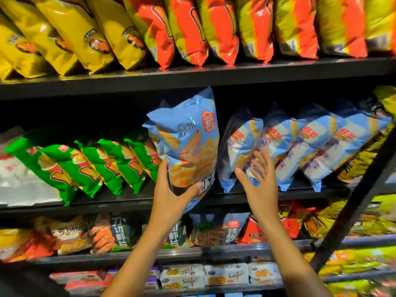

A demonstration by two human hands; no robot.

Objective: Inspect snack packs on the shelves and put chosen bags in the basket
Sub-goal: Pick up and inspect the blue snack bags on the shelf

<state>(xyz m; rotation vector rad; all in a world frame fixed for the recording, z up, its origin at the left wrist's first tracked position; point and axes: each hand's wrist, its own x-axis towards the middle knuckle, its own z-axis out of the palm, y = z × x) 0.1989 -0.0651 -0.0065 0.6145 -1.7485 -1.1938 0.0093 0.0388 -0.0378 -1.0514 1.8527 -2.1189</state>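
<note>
A light blue snack bag (188, 142) stands upright at the front edge of the middle shelf (128, 205), its lower corner hanging past that edge. It shows a prawn picture, orange sticks and a round red seal with white characters too blurred to read. The left hand (171, 196) grips its bottom, thumb across the front and fingers curled behind its left side. The right hand (260, 183) is just to the right, fingers spread and straight, fingertips at the first of a row of blue bags (300, 146) that lean along the same shelf and bear the red characters 虾条. Left of the held bag lean green bags (85, 166) with small red labels I cannot read. On the top shelf (214, 71) stand yellow bags (70, 33) and orange-and-yellow bags (225, 26). On the shelf below, dark packs (120, 232) read 刀切虾片, and one beside them (222, 230) carries large white characters, partly hidden.
</note>
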